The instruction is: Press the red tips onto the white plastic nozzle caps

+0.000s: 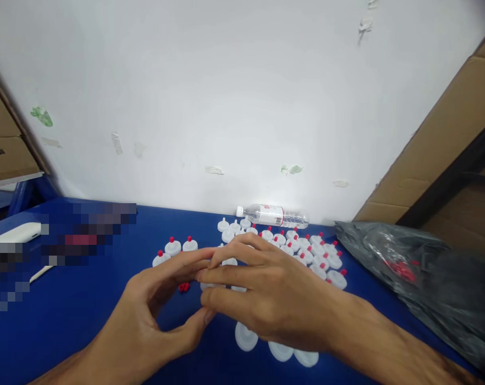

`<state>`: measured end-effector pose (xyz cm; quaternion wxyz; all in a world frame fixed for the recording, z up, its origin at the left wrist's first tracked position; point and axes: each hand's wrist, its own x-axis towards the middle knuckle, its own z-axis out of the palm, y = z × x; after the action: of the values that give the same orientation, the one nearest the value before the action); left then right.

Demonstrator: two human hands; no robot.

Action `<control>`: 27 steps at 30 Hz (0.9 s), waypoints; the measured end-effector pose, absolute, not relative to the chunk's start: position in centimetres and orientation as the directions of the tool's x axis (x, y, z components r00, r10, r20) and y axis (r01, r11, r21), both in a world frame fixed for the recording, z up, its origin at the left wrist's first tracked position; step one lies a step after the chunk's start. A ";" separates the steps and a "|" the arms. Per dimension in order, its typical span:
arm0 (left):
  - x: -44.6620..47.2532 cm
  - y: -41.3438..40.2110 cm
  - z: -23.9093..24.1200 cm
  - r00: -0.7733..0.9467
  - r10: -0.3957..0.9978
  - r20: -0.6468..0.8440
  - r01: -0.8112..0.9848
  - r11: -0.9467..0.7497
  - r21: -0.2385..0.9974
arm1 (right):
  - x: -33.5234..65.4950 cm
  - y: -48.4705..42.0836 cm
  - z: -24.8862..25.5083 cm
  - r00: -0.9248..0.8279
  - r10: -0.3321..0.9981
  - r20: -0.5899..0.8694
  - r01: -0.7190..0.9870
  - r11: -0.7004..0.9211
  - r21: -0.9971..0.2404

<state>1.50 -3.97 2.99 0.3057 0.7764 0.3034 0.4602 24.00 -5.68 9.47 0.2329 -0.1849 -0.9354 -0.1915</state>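
My left hand (154,310) and my right hand (266,291) meet over a blue table (85,321), fingertips pinched together around a small white plastic cap (228,262) that is mostly hidden between them. A loose red plug (183,287) lies on the table just under my left fingers. Several white caps with red plugs (306,248) are grouped behind my right hand. Three more capped ones (174,248) sit to the left. A few plain white caps (246,337) lie under my right wrist.
A clear water bottle (272,215) lies on its side against the white wall. A black plastic bag (426,278) with red plugs inside sits at the right. Cardboard boxes (438,144) stand at right and far left. A white object (20,232) rests at the left.
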 end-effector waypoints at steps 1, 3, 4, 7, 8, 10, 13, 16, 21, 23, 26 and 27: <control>1.3 -3.9 2.9 0.408 0.744 0.528 0.218 -0.641 0.735 | 24.0 -5.6 9.4 -0.823 0.252 0.509 0.437 0.853 0.284; 0.9 -3.7 2.7 0.445 0.727 0.524 0.292 -0.671 0.682 | 24.2 -5.2 9.2 -0.821 0.254 0.511 0.445 0.846 0.294; 0.9 -3.7 2.6 0.447 0.729 0.519 0.339 -0.675 0.655 | 24.4 -4.9 9.2 -0.820 0.262 0.510 0.451 0.844 0.291; 1.0 -3.6 2.5 0.362 0.758 0.543 0.426 -0.653 0.626 | 25.3 -4.0 9.0 -0.789 0.321 0.523 0.502 0.828 0.251; 1.2 -3.5 2.5 0.320 0.765 0.558 0.426 -0.643 0.637 | 25.7 -3.6 9.0 -0.767 0.353 0.536 0.533 0.816 0.225; 1.4 -3.2 2.3 0.253 0.765 0.592 0.404 -0.640 0.654 | 26.6 -3.0 9.0 -0.709 0.429 0.560 0.600 0.784 0.160; 1.3 -2.5 1.7 0.216 0.784 0.582 0.405 -0.615 0.677 | 27.6 -2.3 9.0 -0.650 0.528 0.546 0.675 0.731 0.097; 0.9 -2.1 1.4 0.218 0.837 0.501 0.410 -0.545 0.732 | 28.1 -1.9 8.8 -0.638 0.588 0.497 0.710 0.699 0.085; 0.7 -2.1 2.3 0.254 0.807 0.533 0.481 -0.584 0.654 | 28.1 -1.7 8.9 -0.611 0.667 0.427 0.763 0.640 0.090; 0.7 -2.0 2.7 0.342 0.706 0.620 0.530 -0.690 0.493 | 28.2 -1.7 8.9 -0.587 0.709 0.391 0.789 0.609 0.078; 0.7 -1.4 2.7 0.477 0.516 0.711 0.569 -0.798 0.197 | 28.3 -1.5 8.7 -0.578 0.743 0.338 0.801 0.596 0.062; 0.6 -1.2 2.5 0.508 0.483 0.714 0.581 -0.803 0.130 | 28.4 -1.5 8.6 -0.579 0.747 0.326 0.801 0.595 0.058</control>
<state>0.64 -1.18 2.53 -0.0633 0.8659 0.3071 0.3896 28.36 -1.46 8.64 0.1351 -0.4386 -0.8828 -0.1000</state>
